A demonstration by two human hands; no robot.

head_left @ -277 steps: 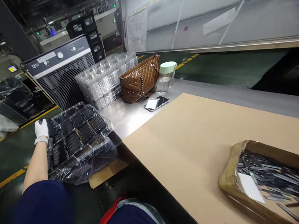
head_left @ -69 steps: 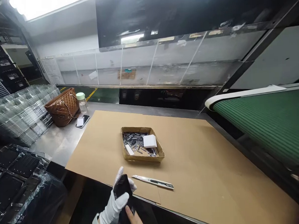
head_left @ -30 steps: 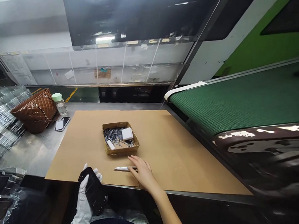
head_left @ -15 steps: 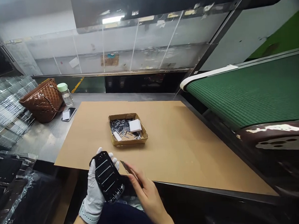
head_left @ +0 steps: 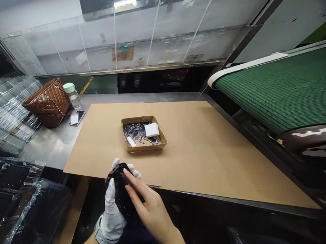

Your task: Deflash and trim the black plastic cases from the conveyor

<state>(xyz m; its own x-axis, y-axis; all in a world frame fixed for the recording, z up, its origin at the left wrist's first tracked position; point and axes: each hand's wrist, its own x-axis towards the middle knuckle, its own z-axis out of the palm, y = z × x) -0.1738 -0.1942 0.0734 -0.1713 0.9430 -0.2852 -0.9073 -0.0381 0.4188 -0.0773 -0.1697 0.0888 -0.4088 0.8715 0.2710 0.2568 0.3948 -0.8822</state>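
My left hand (head_left: 112, 214), in a white glove, holds a black plastic part (head_left: 122, 195) tilted in front of me, below the cardboard's near edge. My bare right hand (head_left: 152, 207) is over the upper part of it, with its fingers closed on a thin dark piece (head_left: 124, 175) that lies against the black part. Much of that piece is hidden by the fingers. Beyond the hands, a shallow cardboard box (head_left: 145, 148) holds many small dark strips, a white block (head_left: 152, 130) and a smaller white piece (head_left: 131, 141).
Brown cardboard (head_left: 196, 153) covers the metal table (head_left: 52, 146). A brown bag (head_left: 50, 103), a bottle (head_left: 73, 95) and a phone (head_left: 81, 115) stand or lie at the left. Plastic-wrapped black parts (head_left: 14, 179) are lower left. A green conveyor belt (head_left: 286, 91) runs at the right.
My right hand has moved left and up, bringing the thin dark piece onto the black part. The black part has turned darker and more tilted in view. The camera view has shifted slightly.
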